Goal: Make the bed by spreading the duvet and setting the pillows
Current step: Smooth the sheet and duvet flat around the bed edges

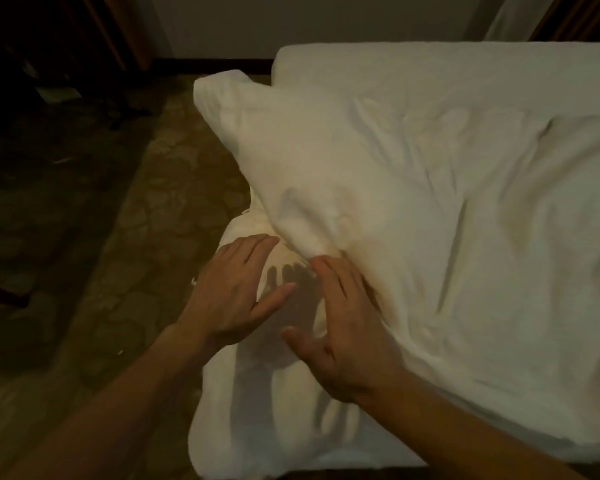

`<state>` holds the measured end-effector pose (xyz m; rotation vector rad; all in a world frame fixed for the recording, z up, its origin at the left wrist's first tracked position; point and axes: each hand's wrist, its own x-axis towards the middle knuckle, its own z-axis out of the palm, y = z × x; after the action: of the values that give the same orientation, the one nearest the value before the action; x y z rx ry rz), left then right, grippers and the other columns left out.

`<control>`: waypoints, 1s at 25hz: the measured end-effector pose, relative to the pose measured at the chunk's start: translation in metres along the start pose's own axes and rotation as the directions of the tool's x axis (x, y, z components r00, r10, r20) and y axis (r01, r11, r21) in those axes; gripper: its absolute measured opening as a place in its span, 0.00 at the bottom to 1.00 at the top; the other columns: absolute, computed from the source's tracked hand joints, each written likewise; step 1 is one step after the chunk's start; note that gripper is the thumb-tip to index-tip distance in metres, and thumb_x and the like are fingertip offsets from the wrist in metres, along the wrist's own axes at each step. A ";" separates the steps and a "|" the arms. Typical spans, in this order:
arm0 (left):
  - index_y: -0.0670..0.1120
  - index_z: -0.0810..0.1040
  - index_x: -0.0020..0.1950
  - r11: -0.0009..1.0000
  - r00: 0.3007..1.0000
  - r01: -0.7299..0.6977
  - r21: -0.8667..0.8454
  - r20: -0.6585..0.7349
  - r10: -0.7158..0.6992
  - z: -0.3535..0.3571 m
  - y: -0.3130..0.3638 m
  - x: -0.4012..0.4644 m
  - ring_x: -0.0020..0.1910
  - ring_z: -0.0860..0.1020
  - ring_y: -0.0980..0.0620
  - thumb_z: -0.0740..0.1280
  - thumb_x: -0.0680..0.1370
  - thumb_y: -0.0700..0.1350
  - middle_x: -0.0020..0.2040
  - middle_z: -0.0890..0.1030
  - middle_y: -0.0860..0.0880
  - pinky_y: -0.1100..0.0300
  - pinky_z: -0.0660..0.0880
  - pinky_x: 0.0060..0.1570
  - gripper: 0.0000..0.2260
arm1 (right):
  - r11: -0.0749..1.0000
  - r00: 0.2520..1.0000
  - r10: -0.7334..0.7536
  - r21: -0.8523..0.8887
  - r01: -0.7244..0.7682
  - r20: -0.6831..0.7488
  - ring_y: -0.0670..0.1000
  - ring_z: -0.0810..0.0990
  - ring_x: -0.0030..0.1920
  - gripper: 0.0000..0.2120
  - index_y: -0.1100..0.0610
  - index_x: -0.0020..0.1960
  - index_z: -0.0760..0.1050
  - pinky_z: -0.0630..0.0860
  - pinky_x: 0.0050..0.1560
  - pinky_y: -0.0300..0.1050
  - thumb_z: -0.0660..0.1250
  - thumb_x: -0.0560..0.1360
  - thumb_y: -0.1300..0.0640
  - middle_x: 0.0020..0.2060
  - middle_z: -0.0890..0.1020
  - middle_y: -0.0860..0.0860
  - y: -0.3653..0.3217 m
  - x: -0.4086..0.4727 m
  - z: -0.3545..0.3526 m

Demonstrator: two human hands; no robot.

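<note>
Head view, the only one I have. Dim, warm light, so edges are soft.

The bed [499, 64] fills the right of the frame. A white pillow [326, 161] lies across the centre, one corner poking toward the upper left past the mattress edge, its near corner coming down to centre frame. Below it, lower centre, a second white bundle [257, 393] hangs partly off the bed's near-left side over the patterned floor [101, 254]; I cannot tell whether this is another pillow or bunched duvet.

Left hand [236, 292]: fingers straight and spread, palm down on the top of the bundle, holding nothing. Right hand [343, 327]: fingers extended and slightly apart, fingertips at the pillow's near corner, thumb splayed out to the left. Neither hand pinches cloth, as far as I can see.

My reading: the step in hand is seating or smoothing the pillows.

Notes for doing it well:
- take the pillow by its near corner and side seam, not the loose middle;
- square it to the mattress edge so no corner overhangs;
- bring the lower bundle fully onto the bed before it slides to the floor.
</note>
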<state>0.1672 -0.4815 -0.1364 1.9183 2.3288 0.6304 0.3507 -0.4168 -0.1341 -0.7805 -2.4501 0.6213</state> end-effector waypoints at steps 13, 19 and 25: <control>0.43 0.61 0.78 0.931 0.940 -0.329 -0.159 0.042 0.339 0.034 -0.065 0.160 0.74 0.64 0.48 0.52 0.80 0.64 0.75 0.67 0.44 0.50 0.60 0.74 0.33 | 0.964 0.958 0.266 0.010 -0.267 -0.104 0.41 0.54 0.74 0.49 0.64 0.78 0.57 0.45 0.73 0.28 0.45 0.75 0.25 0.77 0.62 0.58 0.086 0.128 -0.005; 0.47 0.61 0.77 0.916 0.924 -0.306 -0.258 0.151 0.351 0.064 -0.063 0.199 0.73 0.64 0.50 0.53 0.79 0.67 0.74 0.67 0.48 0.54 0.59 0.73 0.33 | 0.930 0.928 0.364 -0.024 -0.367 -0.075 0.36 0.53 0.73 0.48 0.57 0.79 0.56 0.44 0.71 0.26 0.43 0.74 0.23 0.74 0.61 0.46 0.124 0.142 0.008; 0.46 0.68 0.72 0.920 0.958 -0.283 -0.270 -0.027 0.287 0.069 -0.056 0.120 0.68 0.69 0.48 0.54 0.80 0.64 0.69 0.72 0.45 0.48 0.68 0.66 0.29 | 0.939 0.937 0.345 0.031 -0.344 -0.056 0.44 0.55 0.78 0.47 0.59 0.79 0.57 0.51 0.78 0.41 0.43 0.75 0.24 0.78 0.60 0.50 0.121 0.137 0.013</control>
<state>0.1089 -0.3563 -0.1932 2.1318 1.8479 0.9040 0.2942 -0.2461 -0.1679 -1.2175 -2.2642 0.7354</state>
